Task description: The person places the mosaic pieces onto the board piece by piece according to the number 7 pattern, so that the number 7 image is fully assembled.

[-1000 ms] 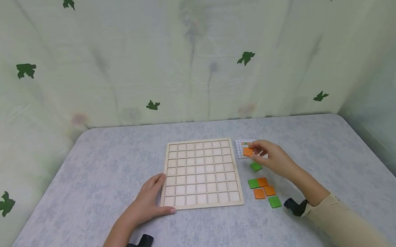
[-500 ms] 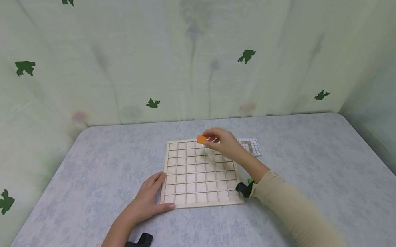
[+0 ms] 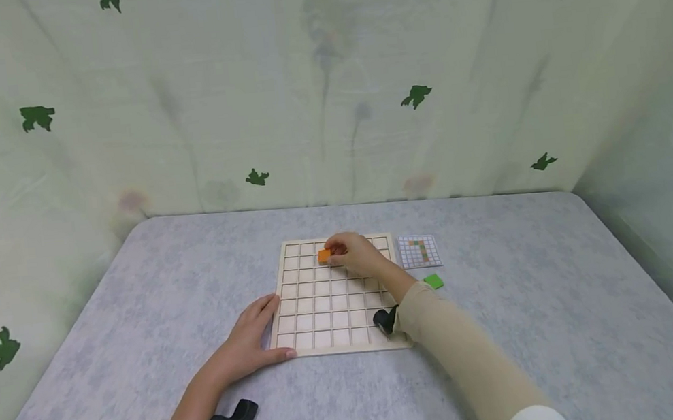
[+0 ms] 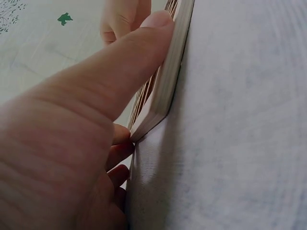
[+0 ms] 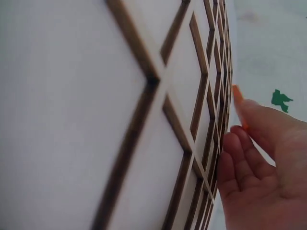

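A light wooden grid board [image 3: 322,304] lies flat on the table. Over its far rows, my right hand [image 3: 356,252] pinches a square orange tile [image 3: 324,256] between thumb and fingertips. From the right wrist view the tile [image 5: 238,100] appears edge-on, tilted close over the grid. My left hand [image 3: 246,343] rests at the board's near left corner, thumb along the front edge and fingers spread against the left side. The left wrist view has the straight thumb [image 4: 139,52] lying on the board's rim.
Right of the board lies a small printed grid card [image 3: 419,251] with an orange and green pattern. A green tile [image 3: 433,281] sits just below it. My right sleeve [image 3: 455,341] hides the table area where other tiles lay. A pale curtain [image 3: 325,101] hangs behind the table.
My right hand has carried the orange tile leftward from beside the card to over the board, then lowered it toward the far rows. The left hand stays put.
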Available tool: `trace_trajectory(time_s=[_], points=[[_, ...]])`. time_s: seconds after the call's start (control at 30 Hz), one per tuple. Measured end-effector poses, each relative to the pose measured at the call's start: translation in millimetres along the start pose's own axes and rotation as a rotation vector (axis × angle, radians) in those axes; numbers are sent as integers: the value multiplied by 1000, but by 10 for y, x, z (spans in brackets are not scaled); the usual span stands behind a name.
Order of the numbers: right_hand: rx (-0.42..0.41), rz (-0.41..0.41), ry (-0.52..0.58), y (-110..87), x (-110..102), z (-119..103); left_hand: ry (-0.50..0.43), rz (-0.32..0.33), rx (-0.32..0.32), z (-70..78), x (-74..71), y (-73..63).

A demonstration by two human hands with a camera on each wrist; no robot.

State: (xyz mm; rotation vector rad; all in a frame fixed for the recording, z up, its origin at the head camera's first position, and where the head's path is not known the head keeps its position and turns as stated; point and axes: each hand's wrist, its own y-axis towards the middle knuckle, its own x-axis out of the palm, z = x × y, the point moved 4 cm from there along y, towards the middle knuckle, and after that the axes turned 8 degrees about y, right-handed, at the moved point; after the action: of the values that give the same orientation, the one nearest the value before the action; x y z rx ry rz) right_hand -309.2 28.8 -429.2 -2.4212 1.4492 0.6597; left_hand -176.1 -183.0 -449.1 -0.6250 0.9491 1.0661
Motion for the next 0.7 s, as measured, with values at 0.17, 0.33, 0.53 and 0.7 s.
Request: trace_trajectory(time_s=[0.17,0.33,0.53,0.7], points=[[31,-25,-75,2,47,-9,0,1,3,8,-2,-2],[53,-60,-122,19,69,-4,3,4,2,2,3,1],[81,-103,-98,-42,1,-76,3,6,2,-6,5,2],[5,-96,-5,-194,-242,-244,2,12,12,-8,-2,5]])
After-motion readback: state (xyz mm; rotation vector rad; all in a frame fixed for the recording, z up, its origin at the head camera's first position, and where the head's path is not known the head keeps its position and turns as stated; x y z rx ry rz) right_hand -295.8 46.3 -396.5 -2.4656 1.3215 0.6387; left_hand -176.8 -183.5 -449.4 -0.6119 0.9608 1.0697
